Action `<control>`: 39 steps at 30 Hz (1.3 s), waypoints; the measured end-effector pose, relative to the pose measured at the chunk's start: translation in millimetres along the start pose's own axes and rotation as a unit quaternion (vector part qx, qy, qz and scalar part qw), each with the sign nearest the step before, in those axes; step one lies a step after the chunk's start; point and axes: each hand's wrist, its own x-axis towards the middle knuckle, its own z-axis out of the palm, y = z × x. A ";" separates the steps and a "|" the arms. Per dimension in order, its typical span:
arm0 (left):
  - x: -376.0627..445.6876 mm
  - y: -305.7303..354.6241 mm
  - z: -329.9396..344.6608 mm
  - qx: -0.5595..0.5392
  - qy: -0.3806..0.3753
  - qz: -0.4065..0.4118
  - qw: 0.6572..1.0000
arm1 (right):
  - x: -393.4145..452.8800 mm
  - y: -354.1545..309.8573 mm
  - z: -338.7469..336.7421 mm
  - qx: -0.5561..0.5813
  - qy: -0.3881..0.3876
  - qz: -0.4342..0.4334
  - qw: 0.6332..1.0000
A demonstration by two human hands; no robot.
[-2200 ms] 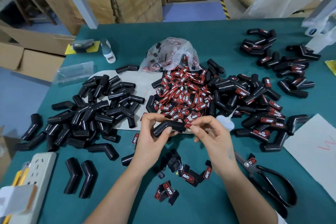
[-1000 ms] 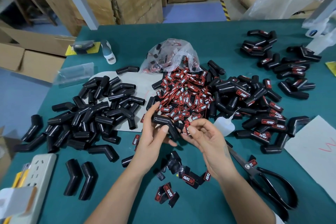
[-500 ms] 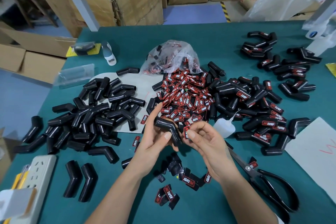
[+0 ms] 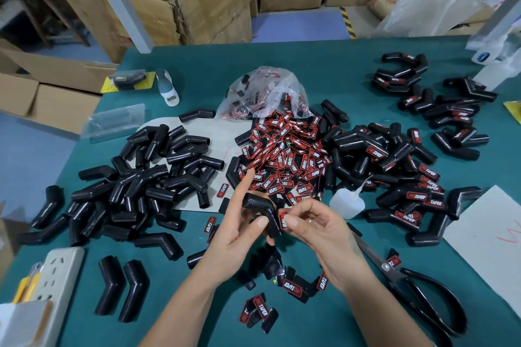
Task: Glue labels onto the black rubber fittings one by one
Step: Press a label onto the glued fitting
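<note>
Moved: since 2.2 s ago you have turned the fitting [image 4: 262, 213] from lying level between your hands to hanging bent, one leg pointing down, and your left forefinger has straightened up toward the label pile.
Left hand [image 4: 239, 229]: your grip holds the fitting between thumb and the fingers behind it; the forefinger sticks out straight.
Right hand [image 4: 315, 227]: your thumb and forefinger pinch a red and black label [image 4: 282, 218] against the lower leg of the fitting; the other fingers are curled.
Fitting: above the table [image 4: 324, 65], near the middle of its near edge.
Label pile [image 4: 284, 155]: mid-table, just beyond your hands.
Bare fittings [image 4: 146, 175]: heaped toward the left edge.
Labelled fittings [image 4: 408, 177]: spread toward the right edge.
Glue bottle [image 4: 345, 203]: just right of your right hand.
Scissors [image 4: 417, 290]: near the near right corner.
</note>
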 end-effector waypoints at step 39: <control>-1.4 6.6 10.1 -0.007 -0.005 0.014 1.000 | 1.0 2.8 1.8 -0.074 0.027 -0.038 0.996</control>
